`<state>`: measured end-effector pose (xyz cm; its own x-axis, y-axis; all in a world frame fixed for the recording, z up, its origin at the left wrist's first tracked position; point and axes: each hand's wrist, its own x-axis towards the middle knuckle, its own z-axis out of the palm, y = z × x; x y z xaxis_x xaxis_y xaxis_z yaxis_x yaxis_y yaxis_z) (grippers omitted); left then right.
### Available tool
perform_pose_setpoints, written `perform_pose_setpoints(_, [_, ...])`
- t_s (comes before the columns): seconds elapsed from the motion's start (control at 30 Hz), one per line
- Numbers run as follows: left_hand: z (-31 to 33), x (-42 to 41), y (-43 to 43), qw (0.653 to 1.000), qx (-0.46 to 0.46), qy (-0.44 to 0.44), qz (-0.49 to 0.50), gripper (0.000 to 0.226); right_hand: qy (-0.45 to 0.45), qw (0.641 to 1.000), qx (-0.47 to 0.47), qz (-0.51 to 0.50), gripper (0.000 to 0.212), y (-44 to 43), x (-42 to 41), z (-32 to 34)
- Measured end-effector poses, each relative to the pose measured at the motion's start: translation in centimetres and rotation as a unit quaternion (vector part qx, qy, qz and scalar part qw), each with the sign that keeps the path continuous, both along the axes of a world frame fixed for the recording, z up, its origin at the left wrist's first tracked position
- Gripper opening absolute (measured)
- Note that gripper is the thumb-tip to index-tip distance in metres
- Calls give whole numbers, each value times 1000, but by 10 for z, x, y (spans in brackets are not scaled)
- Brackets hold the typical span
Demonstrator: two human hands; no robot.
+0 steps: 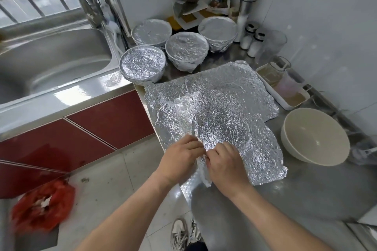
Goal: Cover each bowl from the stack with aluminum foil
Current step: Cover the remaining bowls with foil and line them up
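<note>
A crinkled foil sheet (226,128) lies draped over a round shape, a bowl hidden beneath it, near the counter's front edge. My left hand (179,159) and my right hand (225,166) sit side by side at the sheet's near edge, fingers curled and pinching the foil. Another foil sheet (228,85) lies flat behind it. To the right stands a bare cream bowl (314,138), which looks like a stack of two. Several foil-covered bowls stand at the back, among them one at the front left (142,64) and one in the middle (186,48).
A steel sink (51,63) with a tap fills the left. A white tray (283,89) holding a clear jug, salt shakers (253,40) and a corner rack line the back right wall. A red bag (42,206) lies on the floor below.
</note>
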<state>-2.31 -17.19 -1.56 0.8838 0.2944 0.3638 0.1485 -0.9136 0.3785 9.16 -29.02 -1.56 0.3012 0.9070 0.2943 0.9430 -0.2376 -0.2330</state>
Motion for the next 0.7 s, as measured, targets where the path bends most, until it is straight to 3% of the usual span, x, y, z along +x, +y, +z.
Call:
perform_pose_setpoints(0.17, [4,-2,10,1000,-22,21,-5,30,47,999,10,-1,9,0,-1,8])
perform_pose_setpoints(0.27, [4,-6,14,997,-39,52,32,27,193,980,13,-41,22,-8,4,14])
perform_pose_setpoints(0.37, [12,-5,7,996,-68,57,30,19,294,954,12,-62,13,-13,13,15])
perform_pose_setpoints(0.4, [15,-3,4,996,-71,54,14,14,280,959,4,-49,10,-13,16,14])
perform_pose_setpoints(0.53, [10,-1,1,995,-68,72,-25,31,193,981,-28,-8,8,-12,16,9])
perform_pose_setpoints(0.7, [3,0,3,998,-16,43,-49,8,63,997,-47,27,16,-13,10,6])
